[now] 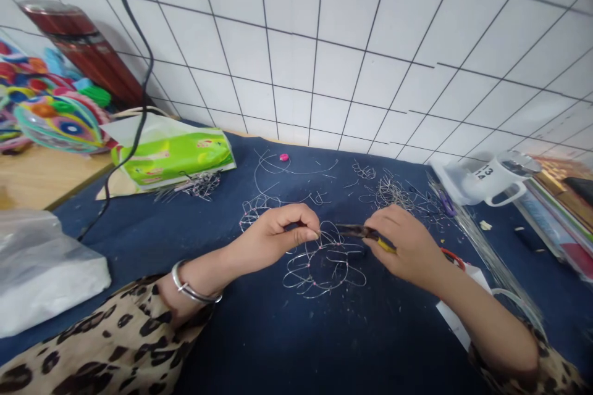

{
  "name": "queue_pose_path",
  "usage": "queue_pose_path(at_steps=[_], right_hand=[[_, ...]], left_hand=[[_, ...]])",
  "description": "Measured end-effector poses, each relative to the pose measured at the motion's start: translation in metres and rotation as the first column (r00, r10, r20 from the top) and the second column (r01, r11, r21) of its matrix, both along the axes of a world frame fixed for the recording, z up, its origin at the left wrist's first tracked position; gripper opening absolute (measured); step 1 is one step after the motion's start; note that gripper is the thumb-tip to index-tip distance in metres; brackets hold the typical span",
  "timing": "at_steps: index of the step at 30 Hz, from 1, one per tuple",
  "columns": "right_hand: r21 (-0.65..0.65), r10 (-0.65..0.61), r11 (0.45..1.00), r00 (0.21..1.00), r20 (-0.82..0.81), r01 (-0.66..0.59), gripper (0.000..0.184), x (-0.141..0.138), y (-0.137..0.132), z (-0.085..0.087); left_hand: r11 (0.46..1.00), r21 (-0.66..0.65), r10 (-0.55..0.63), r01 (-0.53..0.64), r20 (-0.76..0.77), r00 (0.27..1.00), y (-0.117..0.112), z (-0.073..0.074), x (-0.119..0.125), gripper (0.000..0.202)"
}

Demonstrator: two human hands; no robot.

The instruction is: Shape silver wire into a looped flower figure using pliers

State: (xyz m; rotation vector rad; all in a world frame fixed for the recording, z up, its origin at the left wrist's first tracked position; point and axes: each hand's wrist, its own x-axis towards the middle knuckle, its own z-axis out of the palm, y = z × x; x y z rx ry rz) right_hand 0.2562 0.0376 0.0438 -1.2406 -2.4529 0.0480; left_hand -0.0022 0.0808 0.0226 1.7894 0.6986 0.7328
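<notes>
A flower-shaped wire frame (324, 265) with small pink beads lies on the dark blue cloth (278, 333). My left hand (278, 236) pinches the frame's upper edge between thumb and fingers. My right hand (407, 244) grips yellow-handled pliers (365, 233), whose dark jaws point left and meet the wire close to my left fingertips. A silver bangle sits on my left wrist.
Loose wire pieces (393, 191) and a pink bead (284, 157) lie behind the frame. A green tissue pack (176, 157) stands at the left, a white mug (498, 182) at the right. A white bag (41, 271) rests at the left edge. A black cable (139, 92) hangs down.
</notes>
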Motion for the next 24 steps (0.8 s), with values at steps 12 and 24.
queue_pose_path(at_steps=[12, 24], right_hand=[[0.015, -0.042, 0.999, 0.994, 0.102, 0.041, 0.012, -0.009, -0.008, -0.005], [-0.033, 0.015, 0.999, 0.994, 0.106, -0.012, 0.014, -0.016, -0.012, -0.005]], left_hand=[[1.000, -0.003, -0.014, 0.014, -0.044, 0.999, -0.003, -0.004, 0.001, 0.015], [0.999, -0.032, -0.025, 0.025, -0.008, 1.000, -0.004, -0.005, 0.003, 0.013]])
